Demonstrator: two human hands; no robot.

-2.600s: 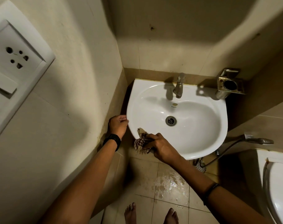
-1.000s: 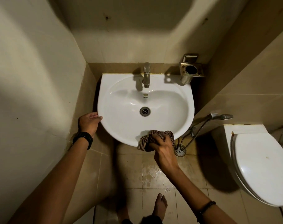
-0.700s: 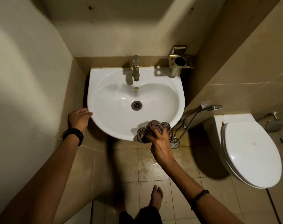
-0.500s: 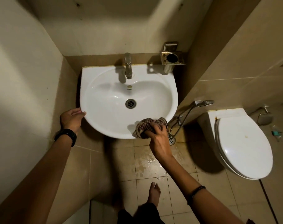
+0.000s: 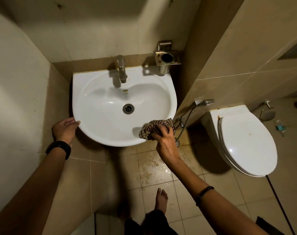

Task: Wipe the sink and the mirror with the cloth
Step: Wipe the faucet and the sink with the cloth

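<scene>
The right hand (image 5: 163, 139) grips the bunched cloth (image 5: 154, 128) and has slid it along the sink (image 5: 97, 126) rim from front-left to front-right. The left hand (image 5: 64, 128) still steadies the left edge, fingers loosely spread. No mirror in sight, so that part waits.

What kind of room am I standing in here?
A small tiled bathroom, most likely in a home. A white wall-mounted sink with a tap sits beside a toilet, and a spray hose hangs between them.
</scene>
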